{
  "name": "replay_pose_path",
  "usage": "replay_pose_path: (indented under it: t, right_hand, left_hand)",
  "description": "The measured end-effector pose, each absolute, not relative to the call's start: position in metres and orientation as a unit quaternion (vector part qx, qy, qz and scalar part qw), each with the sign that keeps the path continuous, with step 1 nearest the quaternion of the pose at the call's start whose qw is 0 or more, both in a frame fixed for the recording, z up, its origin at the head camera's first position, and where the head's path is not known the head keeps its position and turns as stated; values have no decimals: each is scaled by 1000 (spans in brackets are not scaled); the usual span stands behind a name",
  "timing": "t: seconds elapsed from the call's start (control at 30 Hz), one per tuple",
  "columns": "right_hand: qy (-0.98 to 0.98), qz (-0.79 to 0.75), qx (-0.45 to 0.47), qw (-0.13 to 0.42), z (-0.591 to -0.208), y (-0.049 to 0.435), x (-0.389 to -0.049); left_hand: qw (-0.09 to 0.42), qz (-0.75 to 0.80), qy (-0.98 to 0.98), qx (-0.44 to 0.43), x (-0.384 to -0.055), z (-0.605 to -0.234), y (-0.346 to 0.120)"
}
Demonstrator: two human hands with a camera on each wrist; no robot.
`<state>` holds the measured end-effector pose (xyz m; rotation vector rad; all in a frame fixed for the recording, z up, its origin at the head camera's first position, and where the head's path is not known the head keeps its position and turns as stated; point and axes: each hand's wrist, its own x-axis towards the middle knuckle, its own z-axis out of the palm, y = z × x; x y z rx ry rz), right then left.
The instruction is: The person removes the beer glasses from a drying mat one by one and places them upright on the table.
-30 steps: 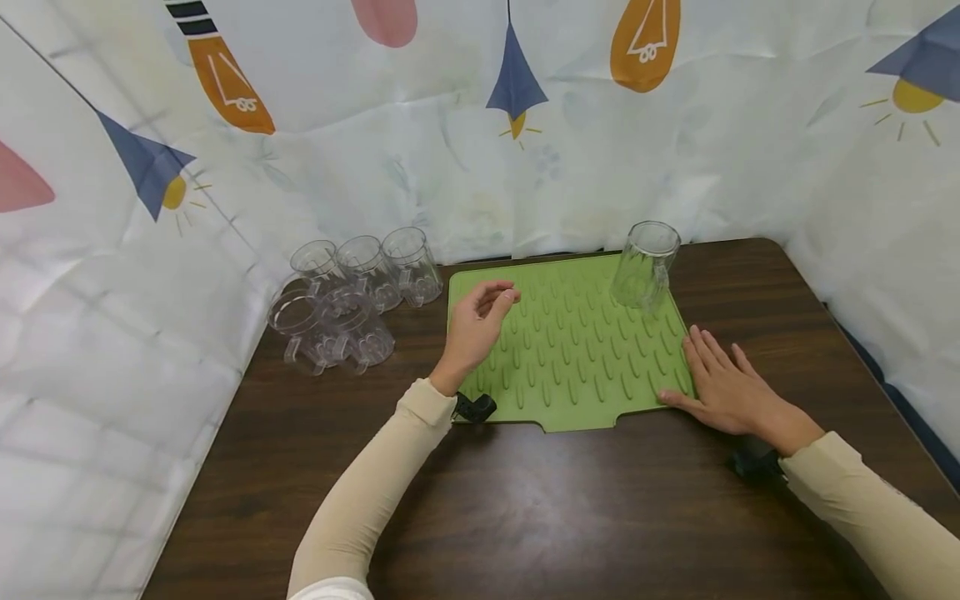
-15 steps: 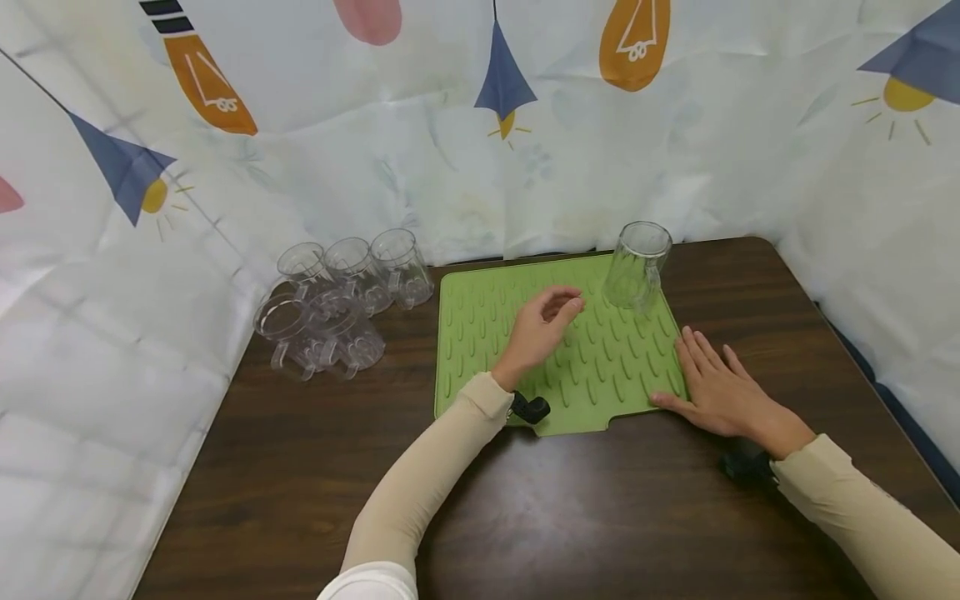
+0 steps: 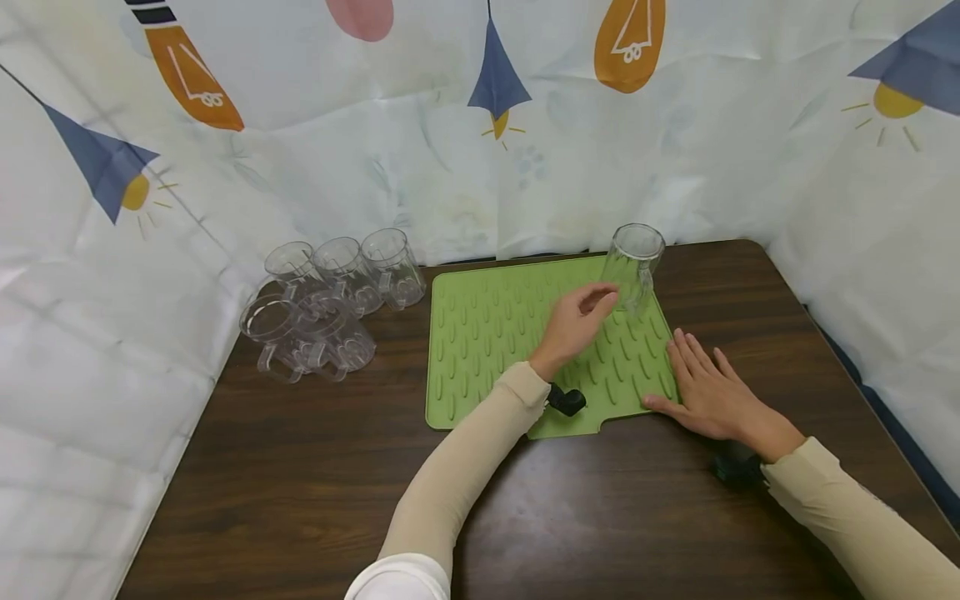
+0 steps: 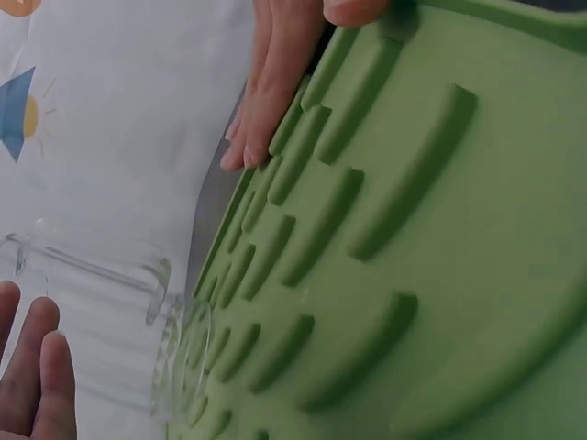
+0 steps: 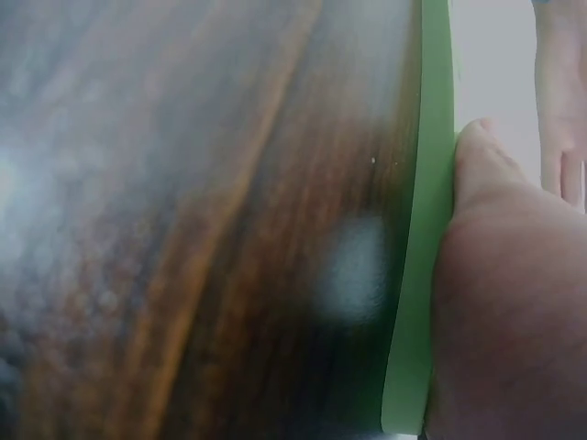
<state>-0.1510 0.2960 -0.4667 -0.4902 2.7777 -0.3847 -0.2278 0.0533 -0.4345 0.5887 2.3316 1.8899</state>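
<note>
A clear glass mug (image 3: 636, 260) stands at the back right of a green ridged mat (image 3: 480, 333), its handle toward the near side. My left hand (image 3: 576, 323) hovers over the mat just in front of the mug, fingers loosely bent, with nothing held. In the left wrist view the mug (image 4: 105, 266) lies just beyond the fingertips (image 4: 55, 376); whether they touch is hard to tell. My right hand (image 3: 712, 396) lies flat with spread fingers at the mat's right edge. Its thumb (image 5: 491, 165) rests along the mat's edge in the right wrist view.
Several more clear glass mugs (image 3: 393, 267) stand close together at the back left of the dark wooden table (image 3: 300, 492). White printed cloth (image 3: 337, 167) hangs right behind the table's back edge and along both sides.
My left hand has moved right across the mat, from its left part to the mug. The right hand stays at the mat's edge. The view has shifted slightly to the right.
</note>
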Motion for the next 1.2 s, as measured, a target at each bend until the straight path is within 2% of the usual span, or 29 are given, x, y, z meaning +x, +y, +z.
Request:
replay_pose_path:
  t: [0.73,1.2]
  right_hand:
    - [966,-128,-174,142,-468,291,-154]
    - [966,-126,-172,145,-467,297,-152]
  left_hand:
    - [54,607,775,170,-240,-443,88]
    - [53,632,750,187,-241,-445,114]
